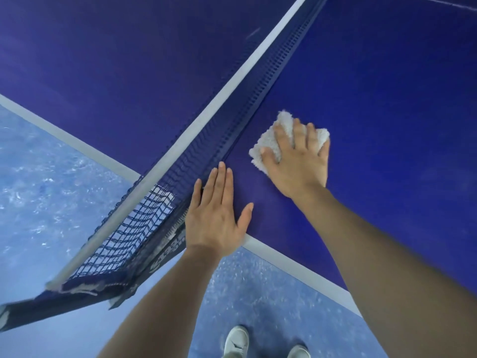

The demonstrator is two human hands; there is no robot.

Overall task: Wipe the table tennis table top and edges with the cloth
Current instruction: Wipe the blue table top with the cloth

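Note:
The dark blue table tennis table (387, 104) fills the upper view, with a white line along its near edge (291, 262). My right hand (296, 158) lies flat with spread fingers on a folded white cloth (271, 143), pressing it onto the table top just right of the net. My left hand (216, 215) rests flat, fingers straight, on the table by the near edge, right beside the net's base. It holds nothing.
The net (144, 215) with its white top band (206, 120) runs diagonally from lower left to upper right; its post clamp (85, 293) overhangs the table side. Blue speckled floor (51, 202) lies below, with my white shoes (236, 342) at the bottom.

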